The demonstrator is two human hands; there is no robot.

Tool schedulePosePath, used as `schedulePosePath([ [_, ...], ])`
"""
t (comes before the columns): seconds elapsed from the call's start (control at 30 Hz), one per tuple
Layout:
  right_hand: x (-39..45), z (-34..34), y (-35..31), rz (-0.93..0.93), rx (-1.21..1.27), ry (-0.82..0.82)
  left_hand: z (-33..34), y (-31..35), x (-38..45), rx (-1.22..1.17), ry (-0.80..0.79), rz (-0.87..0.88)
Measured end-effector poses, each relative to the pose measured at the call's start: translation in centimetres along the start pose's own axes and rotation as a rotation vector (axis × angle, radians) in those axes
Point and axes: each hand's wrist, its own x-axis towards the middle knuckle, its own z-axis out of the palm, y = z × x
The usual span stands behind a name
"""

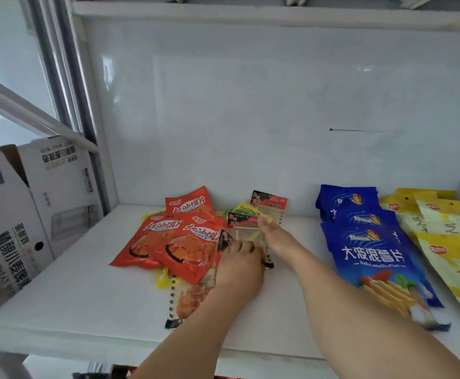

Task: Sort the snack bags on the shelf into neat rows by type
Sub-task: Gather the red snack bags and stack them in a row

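Nearest the front edge of the white shelf (pixel 67 302), a clear snack strip (pixel 181 302) with a black end and a line of punched holes pokes out from under the heap, orange pieces showing through its film. Over it lies the left hand (pixel 239 266), fingers curled down onto a small clear packet with black-and-red header (pixel 224 240); it seems to pinch the packet, though blur hides the fingertips. Just beyond, the right hand (pixel 274 236) reaches in, its fingers bent onto a second small packet (pixel 244 221) of the same kind. To the left of both hands, three glossy red bags (pixel 168 242) printed with white Chinese characters and orange chunks overlap in a loose fan. Toward the right edge, blue bags (pixel 374 250) reading "大波浪薯片" and "DaBoLangShuPian" lie shingled in a row running front to back, with pale yellow bags (pixel 448 242) stacked beside them. Farther back, near the rear wall, a yellow bag marked "TuDou" (pixel 248 210) peeks from the pile, and a third header packet (pixel 269 205) leans behind it. Off the left edge stand white cardboard boxes (pixel 18 214) with black print.
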Motion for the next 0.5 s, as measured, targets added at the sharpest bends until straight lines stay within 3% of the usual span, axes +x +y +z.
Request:
schedulePosePath([
  [0.23, 1.7, 3.6, -2.3, -0.004, -0.021, -0.031, -0.1, -4.8, 0.6, -0.063, 0.012, -0.060],
  [0.43, 4.1, 6.3, -3.8, -0.025, 0.031, -0.042, -3.6, -7.7, 1.7, -0.667, 0.133, -0.228],
  [0.5, 4.5, 7.1, -4.6, -0.033, 0.016, -0.050, -5.6, -8.6, 1.4, -0.758, 0.214, -0.313],
])
